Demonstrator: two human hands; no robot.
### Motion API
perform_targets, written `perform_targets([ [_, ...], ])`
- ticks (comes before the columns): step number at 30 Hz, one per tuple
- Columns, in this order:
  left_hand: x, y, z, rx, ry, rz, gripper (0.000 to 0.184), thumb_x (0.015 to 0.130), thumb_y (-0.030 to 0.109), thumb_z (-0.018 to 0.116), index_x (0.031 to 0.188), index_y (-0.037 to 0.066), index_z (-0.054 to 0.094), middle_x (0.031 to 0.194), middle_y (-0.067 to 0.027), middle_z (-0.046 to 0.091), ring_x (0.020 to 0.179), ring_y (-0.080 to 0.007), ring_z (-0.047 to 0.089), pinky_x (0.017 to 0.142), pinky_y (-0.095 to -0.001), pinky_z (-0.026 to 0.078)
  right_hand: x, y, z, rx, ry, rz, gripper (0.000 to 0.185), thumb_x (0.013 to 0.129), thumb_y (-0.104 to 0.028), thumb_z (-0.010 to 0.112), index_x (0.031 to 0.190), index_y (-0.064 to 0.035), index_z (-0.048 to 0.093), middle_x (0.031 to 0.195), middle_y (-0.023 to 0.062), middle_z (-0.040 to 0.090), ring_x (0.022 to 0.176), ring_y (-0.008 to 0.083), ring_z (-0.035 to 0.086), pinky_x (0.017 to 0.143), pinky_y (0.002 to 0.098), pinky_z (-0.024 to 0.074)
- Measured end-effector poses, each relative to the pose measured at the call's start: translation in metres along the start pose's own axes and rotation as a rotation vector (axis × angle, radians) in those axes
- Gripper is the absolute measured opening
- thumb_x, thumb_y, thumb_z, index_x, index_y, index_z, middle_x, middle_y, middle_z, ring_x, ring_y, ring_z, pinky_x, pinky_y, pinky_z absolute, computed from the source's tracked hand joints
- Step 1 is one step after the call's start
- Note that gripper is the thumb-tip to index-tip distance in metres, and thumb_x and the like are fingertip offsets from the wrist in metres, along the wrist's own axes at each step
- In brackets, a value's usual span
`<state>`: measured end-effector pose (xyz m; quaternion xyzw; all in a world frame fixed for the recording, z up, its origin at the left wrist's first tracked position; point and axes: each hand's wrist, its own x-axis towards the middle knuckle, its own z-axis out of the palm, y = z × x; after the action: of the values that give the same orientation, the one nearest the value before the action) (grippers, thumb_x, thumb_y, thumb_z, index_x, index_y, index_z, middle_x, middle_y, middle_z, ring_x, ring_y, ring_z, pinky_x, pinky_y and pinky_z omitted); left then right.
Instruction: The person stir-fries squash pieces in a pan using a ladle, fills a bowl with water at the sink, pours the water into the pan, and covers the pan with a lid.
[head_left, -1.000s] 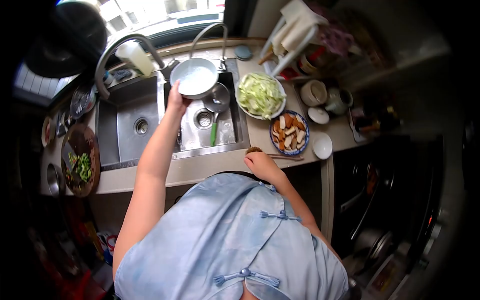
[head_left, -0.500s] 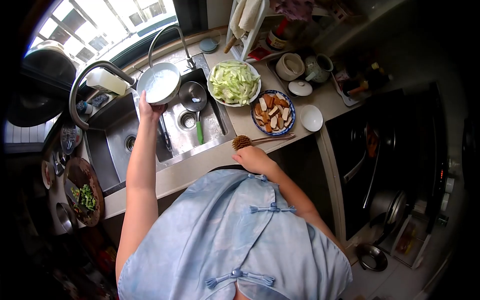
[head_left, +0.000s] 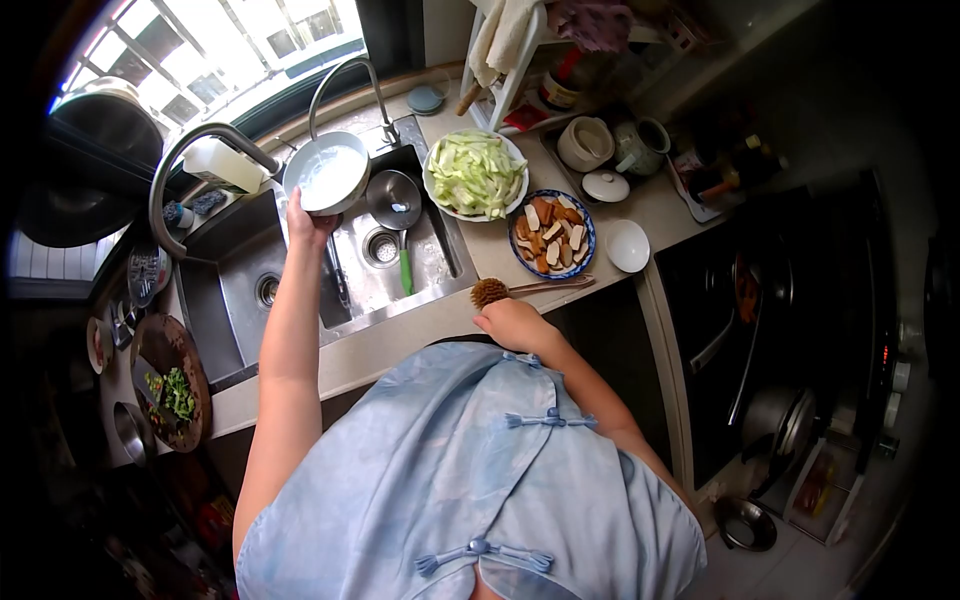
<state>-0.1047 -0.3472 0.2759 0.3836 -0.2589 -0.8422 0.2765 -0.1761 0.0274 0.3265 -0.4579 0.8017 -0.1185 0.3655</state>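
One round, pale bowl (head_left: 326, 172), white inside, over the far side of the double-basin steel sink (head_left: 212, 300); left hand (head_left: 312, 228) grips its near rim, so bowl lies just beyond that hand. Right hand (head_left: 515, 322) off the sink's right front corner, fingers curled, grip cannot be told; brown-bristled round brush (head_left: 488, 293) just beside it, long axis of wooden handle running rightward, away from the sink

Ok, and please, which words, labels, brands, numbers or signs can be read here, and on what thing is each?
None can be read.
Jar label: too small and blurred.
Red lit marks beside the stove: too small.
Dark bottles: too dim and blurred.
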Motion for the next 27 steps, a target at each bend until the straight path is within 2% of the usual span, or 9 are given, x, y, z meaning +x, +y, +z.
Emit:
perform_targets([
  [2,0.006,-0.001,-0.007,0.025,-0.002,-0.009,0.048,0.092,0.040,0.031,0.125,0.008,0.042,0.118,-0.0087,0.054,0.103,-0.0252,0.054,0.076,-0.0382,0.048,0.002,0.002,0.002,0.006,-0.007,0.007,0.036,0.087,-0.032,0.046,0.073,-0.0012,0.059,0.076,0.0190,0.061,0.075,0.0363,0.058,0.068,0.0445,0.0444],
  [5,0.008,-0.003,-0.010,0.000,-0.026,0.000,0.047,0.089,0.043,0.037,0.123,0.011,0.043,0.116,-0.0078,0.054,0.102,-0.0239,0.053,0.077,-0.0364,0.045,0.003,0.000,0.002,-0.009,-0.032,0.009,0.036,0.087,-0.032,0.046,0.074,-0.0011,0.059,0.077,0.0190,0.061,0.076,0.0363,0.058,0.069,0.0443,0.0443],
  [10,-0.010,0.001,0.003,0.006,-0.041,0.011,0.051,0.091,0.040,0.031,0.128,0.006,0.037,0.122,-0.0132,0.050,0.112,-0.0291,0.049,0.090,-0.0457,0.042,0.006,-0.002,0.001,-0.006,-0.036,0.003,0.035,0.087,-0.031,0.046,0.075,-0.0013,0.059,0.078,0.0194,0.061,0.077,0.0365,0.057,0.070,0.0440,0.0441],
  [14,-0.009,0.000,-0.002,0.039,-0.055,0.039,0.053,0.091,0.041,0.031,0.129,0.003,0.036,0.124,-0.0137,0.049,0.108,-0.0311,0.052,0.087,-0.0428,0.045,0.012,-0.005,-0.006,-0.026,-0.023,-0.024,0.033,0.087,-0.031,0.047,0.078,-0.0012,0.058,0.080,0.0198,0.060,0.078,0.0372,0.057,0.070,0.0437,0.0441],
  [18,0.005,-0.005,-0.019,0.054,-0.067,0.051,0.049,0.091,0.042,0.033,0.123,0.006,0.043,0.112,-0.0113,0.057,0.098,-0.0235,0.058,0.079,-0.0371,0.048,0.038,-0.006,-0.041,0.023,0.125,-0.051,0.028,0.088,-0.026,0.044,0.084,-0.0027,0.058,0.084,0.0192,0.060,0.083,0.0371,0.057,0.073,0.0452,0.0438],
  [21,-0.006,-0.002,-0.012,0.044,-0.035,0.068,0.050,0.091,0.042,0.035,0.123,0.005,0.043,0.114,-0.0112,0.056,0.099,-0.0234,0.058,0.080,-0.0360,0.048,0.069,-0.027,-0.091,0.055,0.242,-0.059,0.020,0.085,-0.021,0.049,0.083,-0.0015,0.055,0.084,0.0198,0.060,0.082,0.0373,0.056,0.072,0.0441,0.0442],
  [25,-0.003,-0.007,-0.021,0.062,-0.007,0.055,0.050,0.090,0.042,0.038,0.123,0.005,0.044,0.113,-0.0106,0.057,0.099,-0.0218,0.058,0.081,-0.0344,0.048,0.140,-0.041,-0.128,-0.112,0.443,-0.278,0.015,0.083,-0.015,0.051,0.084,-0.0006,0.053,0.084,0.0195,0.058,0.082,0.0367,0.056,0.069,0.0442,0.0449],
  [27,0.000,-0.010,-0.027,0.075,0.000,0.049,0.049,0.090,0.042,0.039,0.122,0.005,0.044,0.113,-0.0100,0.057,0.098,-0.0208,0.058,0.081,-0.0337,0.048,0.188,-0.045,-0.136,-0.200,0.466,-0.329,0.016,0.083,-0.015,0.051,0.089,-0.0007,0.055,0.089,0.0197,0.058,0.083,0.0365,0.056,0.070,0.0439,0.0452],
])
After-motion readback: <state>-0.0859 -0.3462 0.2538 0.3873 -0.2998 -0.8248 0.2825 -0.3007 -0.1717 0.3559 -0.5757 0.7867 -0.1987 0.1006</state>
